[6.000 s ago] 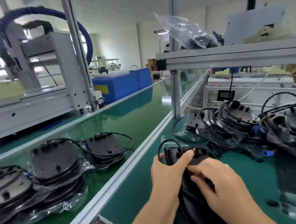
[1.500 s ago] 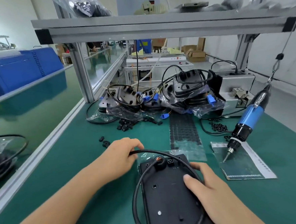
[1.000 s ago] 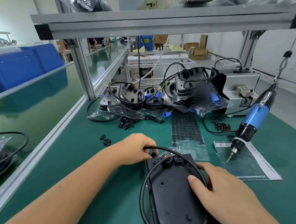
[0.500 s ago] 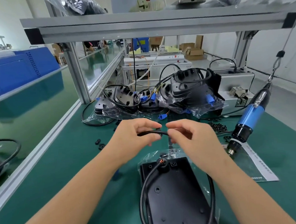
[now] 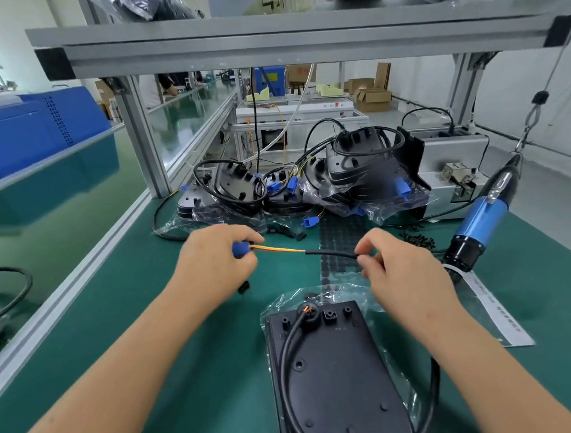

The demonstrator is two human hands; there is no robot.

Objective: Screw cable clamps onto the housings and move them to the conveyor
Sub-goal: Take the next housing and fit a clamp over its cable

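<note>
The green workbench (image 5: 192,358) runs under both forearms, with the conveyor (image 5: 50,212) well off beyond the left hand's knuckles, past a metal rail. Below and between the 2 sets of fingers lies the black housing (image 5: 336,382), flat on a clear plastic bag, its cable (image 5: 330,254) leaving a port at the far end, looping round the right side and rising to the hands. The left hand (image 5: 213,265) has its fingers curled round the blue plug (image 5: 240,249) at the cable's end, thin orange and yellow wires showing just past its fingertips; the right hand (image 5: 403,275) pinches the black sheath between thumb and forefinger, so the cable hangs taut between them. The housing looks like rigid moulded plastic, probably light, and smooth enough to slide on its bag, so it is best held by its long edges or pressed flat from above. The cable is soft and springy and will likely coil back; the sheath is the safe hold, since the bare wires look delicate. Just beyond the right hand's fingers hangs the blue screwdriver (image 5: 480,223), tip down over a printed sheet (image 5: 493,310). Beyond both hands' fingertips sits a pile of bagged housings (image 5: 309,187) with tangled leads, and small black clamps (image 5: 416,239) lie scattered near the right fingers; the looped cable could snag on these.
</note>
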